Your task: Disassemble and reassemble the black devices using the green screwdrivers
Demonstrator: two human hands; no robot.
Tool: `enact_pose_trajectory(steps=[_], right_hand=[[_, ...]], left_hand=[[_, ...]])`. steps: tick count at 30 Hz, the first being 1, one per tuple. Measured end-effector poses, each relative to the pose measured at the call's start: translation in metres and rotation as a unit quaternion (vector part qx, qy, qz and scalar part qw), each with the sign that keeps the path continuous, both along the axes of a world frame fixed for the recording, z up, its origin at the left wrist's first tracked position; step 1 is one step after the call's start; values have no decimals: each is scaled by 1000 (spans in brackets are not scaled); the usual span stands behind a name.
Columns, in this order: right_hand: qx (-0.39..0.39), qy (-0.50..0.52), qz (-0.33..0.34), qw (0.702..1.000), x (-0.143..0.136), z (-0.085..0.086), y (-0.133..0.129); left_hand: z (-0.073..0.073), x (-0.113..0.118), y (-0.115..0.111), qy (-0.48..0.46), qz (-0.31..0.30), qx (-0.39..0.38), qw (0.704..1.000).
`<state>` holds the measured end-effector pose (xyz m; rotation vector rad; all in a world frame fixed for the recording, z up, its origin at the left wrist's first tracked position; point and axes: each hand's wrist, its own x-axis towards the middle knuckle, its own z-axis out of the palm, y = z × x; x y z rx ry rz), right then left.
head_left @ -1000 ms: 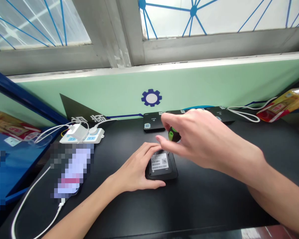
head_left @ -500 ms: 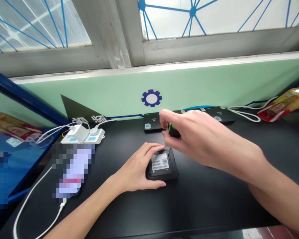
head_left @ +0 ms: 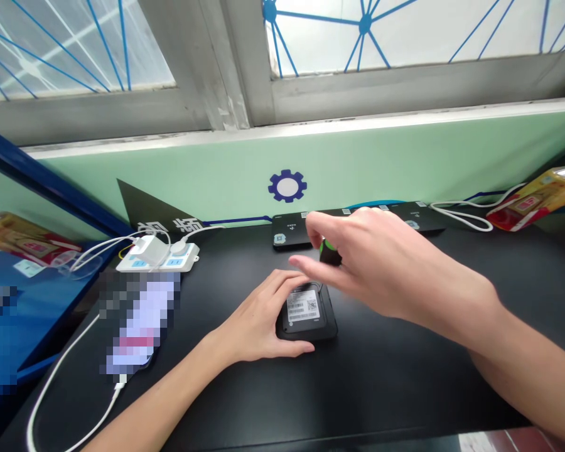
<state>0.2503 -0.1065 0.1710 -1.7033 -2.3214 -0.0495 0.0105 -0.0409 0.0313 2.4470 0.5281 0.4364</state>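
A small black square device (head_left: 328,320) lies on the black table, its face with a white printed label turned up. My left hand (head_left: 263,320) grips it from the left, fingers over the far edge and thumb along the near edge. Above the device's far right corner, my right hand (head_left: 371,257) is curled around a black and green screwdriver handle (head_left: 329,252), with the thumb stretched out to the left. A thin shaft reaches down to the device's far right corner; its tip is too small to make out.
Flat black boxes (head_left: 287,231) line the table's back edge. On the left are a white power strip (head_left: 188,256) with plugs and a blurred phone (head_left: 141,326) on a white cable. A red and yellow package (head_left: 527,204) and a cable (head_left: 461,216) lie at the back right.
My right thumb has moved away from the handle and now points left. My left hand and the device have kept their places.
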Motion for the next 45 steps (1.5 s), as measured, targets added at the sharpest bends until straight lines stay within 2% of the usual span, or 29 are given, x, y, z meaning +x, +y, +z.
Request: enact_pose_trajectory(steps=[6,11,14,19,22,25,29,32,37,41,45], right_hand=[[-4,13,19,1000,2,1,-2],[14,-24,10,1000,4,0,-4],[3,3,26,1000,6,0,-5],[2,-15,0,1000,4,3,-4],[11,-14,11,1000,3,3,-3],[3,10,13,1000,3,3,-3],[-4,-7,9,1000,3,3,-3],[-17,11,17,1000,2,4,-4],[-1,-8,6,1000,-1,5,-3],[-3,-15,3,1000,0,5,-1],[-10,7,-9,1000,0,5,-2]], left_hand=[[-2,1,0,1,-6,-2,1000],[-1,1,0,0,-7,6,1000],[0,1,1,1,-6,-6,1000],[0,-1,2,-18,-14,-34,999],[-3,-1,2,-65,37,-17,997],[-5,0,2,-123,114,57,984],[-4,-1,3,-189,145,118,964],[-4,-2,2,-197,159,122,960],[-8,-2,-5,-198,228,97,948],[-12,2,-6,-238,199,84,947],[-9,1,-2,-203,176,85,960]])
